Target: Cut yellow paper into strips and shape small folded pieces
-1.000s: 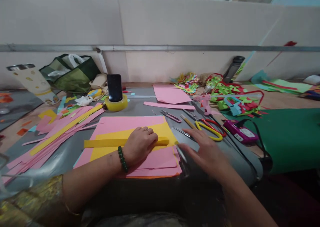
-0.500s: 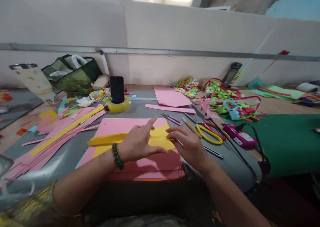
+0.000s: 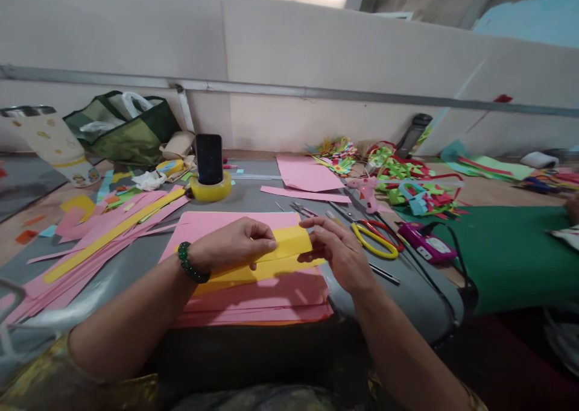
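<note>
1. The left hand [image 3: 239, 243], which has a green bead bracelet [image 3: 185, 261] on its wrist, pinches a yellow paper strip [image 3: 292, 242] between the thumb and the fingers.
2. The right hand [image 3: 344, 257] is at the right end of this strip. Its fingers are curved and a little spread; I cannot tell if they pinch the paper or only touch it.
3. The yellow strip is between the two hands, above a yellow sheet [image 3: 271, 271], which lies on a stack of pink paper [image 3: 280, 301].
4. Near the right hand, on the grey table cover [image 3: 253, 185], there are scissors with yellow handles [image 3: 377, 246] and a dark pen [image 3: 384, 273]. A purple device [image 3: 427, 242] lies farther to the right, and a pink glue gun [image 3: 368, 194] is behind the scissors.
5. Behind the stack, a phone [image 3: 208, 158] stands upright at a roll of yellow tape [image 3: 211, 190].
6. At the left side, many long pink strips [image 3: 102, 242] lie in a loose pile, with one long yellow band [image 3: 113, 239] on top.
7. At the right edge, part of another person's hand [image 3: 573, 209] is visible beside the green sheet [image 3: 520, 254].
</note>
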`<action>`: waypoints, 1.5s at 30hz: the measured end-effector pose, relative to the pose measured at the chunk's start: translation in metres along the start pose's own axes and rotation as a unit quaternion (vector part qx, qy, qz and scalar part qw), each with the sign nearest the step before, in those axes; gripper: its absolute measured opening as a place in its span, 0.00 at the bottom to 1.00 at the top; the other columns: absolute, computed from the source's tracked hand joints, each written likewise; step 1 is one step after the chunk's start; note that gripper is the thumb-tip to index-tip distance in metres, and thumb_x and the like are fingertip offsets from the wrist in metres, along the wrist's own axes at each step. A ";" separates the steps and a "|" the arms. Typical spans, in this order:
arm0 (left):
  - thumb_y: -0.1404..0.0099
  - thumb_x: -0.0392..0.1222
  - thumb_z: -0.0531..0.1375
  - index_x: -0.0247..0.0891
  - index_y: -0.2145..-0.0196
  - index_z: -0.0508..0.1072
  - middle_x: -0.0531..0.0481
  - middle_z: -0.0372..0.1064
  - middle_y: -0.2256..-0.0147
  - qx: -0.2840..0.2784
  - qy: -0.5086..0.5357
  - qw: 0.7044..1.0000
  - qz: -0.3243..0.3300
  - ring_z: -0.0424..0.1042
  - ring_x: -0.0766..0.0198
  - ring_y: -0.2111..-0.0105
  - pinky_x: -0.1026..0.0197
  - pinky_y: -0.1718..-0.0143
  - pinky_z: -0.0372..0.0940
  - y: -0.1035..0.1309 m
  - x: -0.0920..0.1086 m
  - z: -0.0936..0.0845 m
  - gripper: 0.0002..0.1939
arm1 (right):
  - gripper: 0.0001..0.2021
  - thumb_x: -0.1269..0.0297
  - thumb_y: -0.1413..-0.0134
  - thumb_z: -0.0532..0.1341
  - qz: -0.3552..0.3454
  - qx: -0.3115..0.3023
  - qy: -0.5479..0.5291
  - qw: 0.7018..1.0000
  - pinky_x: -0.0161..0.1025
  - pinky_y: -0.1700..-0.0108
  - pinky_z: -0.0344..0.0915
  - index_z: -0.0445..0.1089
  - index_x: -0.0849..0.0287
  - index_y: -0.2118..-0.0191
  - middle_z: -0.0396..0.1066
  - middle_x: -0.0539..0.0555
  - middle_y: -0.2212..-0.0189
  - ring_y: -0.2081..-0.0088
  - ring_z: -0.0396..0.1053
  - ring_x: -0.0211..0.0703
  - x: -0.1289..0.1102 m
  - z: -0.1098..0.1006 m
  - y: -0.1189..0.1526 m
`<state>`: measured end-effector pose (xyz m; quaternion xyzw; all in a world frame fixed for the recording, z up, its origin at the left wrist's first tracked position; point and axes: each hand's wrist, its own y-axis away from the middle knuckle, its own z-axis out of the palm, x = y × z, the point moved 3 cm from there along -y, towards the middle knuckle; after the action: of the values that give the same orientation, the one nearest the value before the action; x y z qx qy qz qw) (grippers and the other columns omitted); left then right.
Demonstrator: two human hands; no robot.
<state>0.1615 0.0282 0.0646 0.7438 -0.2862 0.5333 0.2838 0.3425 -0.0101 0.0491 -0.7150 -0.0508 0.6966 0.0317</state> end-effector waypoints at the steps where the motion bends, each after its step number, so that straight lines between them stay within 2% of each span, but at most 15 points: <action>1: 0.44 0.51 0.59 0.36 0.74 0.67 0.57 0.58 0.77 -0.002 0.003 1.000 -0.002 0.59 0.71 0.78 0.67 0.76 0.64 -0.001 0.000 0.000 0.14 | 0.13 0.56 0.47 0.59 0.009 -0.008 -0.005 1.000 0.38 0.71 0.72 0.68 0.58 0.60 0.63 0.44 0.80 0.78 0.68 0.35 0.000 0.002 -0.001; 4: 0.44 0.51 0.60 0.35 0.74 0.68 0.58 0.58 0.79 -0.007 0.009 1.000 -0.022 0.59 0.72 0.80 0.67 0.77 0.64 -0.001 -0.002 -0.002 0.15 | 0.17 0.57 0.55 0.66 0.000 -0.013 0.022 1.000 0.35 0.71 0.72 0.67 0.59 0.59 0.62 0.42 0.82 0.79 0.66 0.32 -0.002 0.003 -0.003; 6: 0.45 0.50 0.62 0.34 0.75 0.69 0.58 0.58 0.81 -0.016 0.009 0.999 -0.036 0.59 0.72 0.81 0.68 0.79 0.62 0.001 -0.006 -0.007 0.15 | 0.18 0.58 0.56 0.67 -0.010 0.000 0.041 0.999 0.34 0.71 0.71 0.67 0.59 0.59 0.63 0.42 0.82 0.79 0.65 0.32 -0.003 -0.001 -0.004; 9: 0.47 0.49 0.64 0.34 0.75 0.72 0.58 0.60 0.81 -0.023 0.007 0.998 -0.060 0.61 0.72 0.82 0.69 0.80 0.59 0.009 -0.014 -0.022 0.14 | 0.19 0.57 0.57 0.68 -0.018 0.037 0.063 0.997 0.33 0.73 0.70 0.68 0.59 0.59 0.66 0.44 0.81 0.78 0.66 0.33 -0.003 -0.018 -0.005; 14: 0.50 0.47 0.67 0.33 0.76 0.74 0.54 0.69 0.78 -0.011 0.036 0.992 -0.120 0.69 0.69 0.80 0.68 0.75 0.62 0.030 -0.027 -0.046 0.13 | 0.21 0.56 0.63 0.70 -0.001 0.083 0.074 0.994 0.31 0.76 0.68 0.70 0.57 0.60 0.69 0.46 0.81 0.79 0.67 0.34 0.006 -0.050 -0.011; 17: 0.51 0.47 0.68 0.33 0.77 0.74 0.53 0.70 0.79 -0.004 0.046 0.989 -0.143 0.70 0.69 0.81 0.68 0.75 0.63 0.042 -0.034 -0.055 0.13 | 0.21 0.56 0.66 0.71 0.003 0.126 0.078 0.989 0.32 0.76 0.69 0.72 0.54 0.62 0.70 0.46 0.79 0.78 0.67 0.35 0.012 -0.063 -0.015; 20: 0.51 0.49 0.68 0.33 0.75 0.73 0.53 0.71 0.79 0.004 0.062 0.987 -0.147 0.70 0.68 0.82 0.68 0.78 0.62 0.051 -0.041 -0.060 0.15 | 0.20 0.54 0.68 0.72 -0.001 0.156 0.083 0.984 0.34 0.77 0.69 0.72 0.51 0.64 0.71 0.46 0.78 0.78 0.67 0.36 0.013 -0.070 -0.017; 24: 0.49 0.54 0.66 0.33 0.75 0.70 0.50 0.71 0.77 0.007 0.074 0.988 -0.138 0.71 0.67 0.81 0.69 0.81 0.58 0.059 -0.049 -0.064 0.19 | 0.18 0.54 0.67 0.71 -0.006 0.166 0.092 0.982 0.36 0.78 0.69 0.72 0.48 0.65 0.71 0.47 0.78 0.78 0.67 0.38 0.012 -0.075 -0.017; 28: 0.49 0.56 0.65 0.33 0.75 0.68 0.50 0.71 0.77 0.045 0.060 0.987 -0.145 0.71 0.69 0.81 0.71 0.82 0.56 0.069 -0.052 -0.070 0.21 | 0.18 0.54 0.67 0.71 0.004 0.162 0.092 0.982 0.35 0.77 0.69 0.73 0.48 0.65 0.72 0.48 0.77 0.77 0.67 0.39 0.013 -0.075 -0.020; 32: 0.51 0.56 0.66 0.32 0.74 0.69 0.50 0.70 0.78 0.114 0.044 0.980 -0.158 0.72 0.66 0.78 0.68 0.76 0.64 0.090 -0.052 -0.085 0.22 | 0.21 0.55 0.69 0.72 0.028 0.122 0.097 0.987 0.33 0.75 0.70 0.74 0.54 0.64 0.72 0.49 0.77 0.76 0.67 0.37 0.012 -0.060 -0.019; 35: 0.48 0.54 0.65 0.33 0.65 0.72 0.51 0.70 0.75 0.158 0.028 0.977 -0.139 0.73 0.65 0.75 0.65 0.72 0.68 0.106 -0.053 -0.099 0.21 | 0.22 0.56 0.65 0.71 0.032 0.066 0.085 0.994 0.32 0.76 0.69 0.74 0.56 0.60 0.69 0.47 0.80 0.78 0.65 0.34 0.004 -0.038 -0.016; 37: 0.46 0.54 0.64 0.35 0.60 0.72 0.52 0.70 0.72 0.185 0.013 0.974 -0.131 0.72 0.66 0.76 0.65 0.72 0.68 0.113 -0.054 -0.105 0.22 | 0.19 0.56 0.66 0.72 0.042 0.052 0.056 0.996 0.31 0.77 0.69 0.76 0.57 0.63 0.70 0.48 0.79 0.79 0.65 0.33 0.000 -0.027 -0.015; 41: 0.44 0.53 0.64 0.39 0.52 0.70 0.49 0.70 0.62 0.199 0.069 0.972 -0.104 0.72 0.68 0.75 0.62 0.68 0.70 0.120 -0.056 -0.105 0.25 | 0.15 0.56 0.73 0.73 0.051 0.078 0.018 0.996 0.31 0.76 0.70 0.77 0.56 0.73 0.74 0.51 0.72 0.76 0.67 0.34 -0.002 -0.025 -0.017; 45: 0.45 0.49 0.66 0.36 0.52 0.70 0.48 0.72 0.66 0.199 0.139 0.967 -0.081 0.75 0.64 0.70 0.60 0.63 0.69 0.118 -0.060 -0.098 0.25 | 0.15 0.53 0.69 0.71 0.013 0.107 0.081 0.991 0.35 0.73 0.74 0.78 0.54 0.72 0.75 0.55 0.65 0.71 0.71 0.41 0.004 -0.039 -0.023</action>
<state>-0.0023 0.0267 0.0478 0.7246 -0.0706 0.6529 0.2093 0.3805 0.0138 0.0488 -0.7622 0.0359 0.6382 0.1024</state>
